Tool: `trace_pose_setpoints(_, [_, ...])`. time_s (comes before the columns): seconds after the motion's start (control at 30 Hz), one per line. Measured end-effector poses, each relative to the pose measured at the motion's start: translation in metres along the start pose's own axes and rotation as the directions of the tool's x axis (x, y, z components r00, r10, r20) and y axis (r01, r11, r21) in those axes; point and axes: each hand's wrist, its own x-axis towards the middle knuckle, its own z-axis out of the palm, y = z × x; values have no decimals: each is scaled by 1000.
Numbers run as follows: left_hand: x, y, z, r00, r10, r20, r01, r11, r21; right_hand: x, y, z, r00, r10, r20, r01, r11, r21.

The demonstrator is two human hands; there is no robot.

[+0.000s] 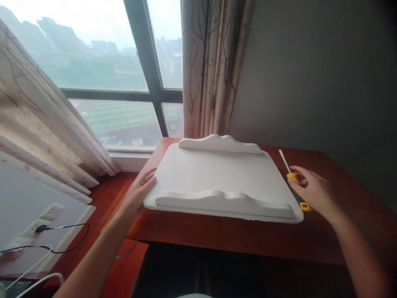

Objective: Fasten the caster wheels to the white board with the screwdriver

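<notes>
A white board [214, 171] lies flat on the reddish-brown wooden table. Two wavy-edged white strips stand on it, a far strip [220, 144] and a near strip [223, 203]. My left hand [141, 190] grips the board's left edge, thumb toward the top face and fingers along the side. Beyond the right edge, my right hand [313, 188] is closed on a screwdriver [305, 206] with a yellow and black handle. Its pale shaft points away toward the wall, and my fingers hide part of the handle.
The wooden table [204, 231] reaches back to a grey wall [294, 74]. A window [120, 120] and patterned curtains [207, 70] stand behind and to the left. At lower left, a black plug [41, 228] and several cables are by the wall sockets [52, 212]. Below the table's front edge it is dark.
</notes>
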Motion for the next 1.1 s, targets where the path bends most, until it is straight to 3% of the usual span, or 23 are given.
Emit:
trace_pose_setpoints(0.07, [-2,1,1,1000,0,-4,0,1000,0,14,-33,0,981,-143,134,120,979,166])
trace_pose_setpoints(0.17, [-4,2,2,1000,0,5,0,1000,5,32,-75,5,892,-354,281,280,921,272])
trace_pose_setpoints(0.33, [-3,0,0,1000,-5,28,6,1000,-1,48,-120,18,824,-456,336,397,888,231])
trace_pose_setpoints(0.53, [-2,-4,-1,1000,5,29,-6,1000,26,48,-130,30,787,-513,344,483,858,175])
trace_pose_setpoints(0.8, [-3,-4,-2,1000,-7,29,7,1000,1,56,-146,20,780,-539,319,493,842,218])
trace_pose_setpoints(0.97, [-5,-3,-1,1000,-4,-1,4,999,33,55,-162,19,727,-562,394,509,827,240])
trace_pose_setpoints(1.1, [-6,-3,-2,1000,0,-1,0,998,68,49,-159,16,757,-524,391,473,852,225])
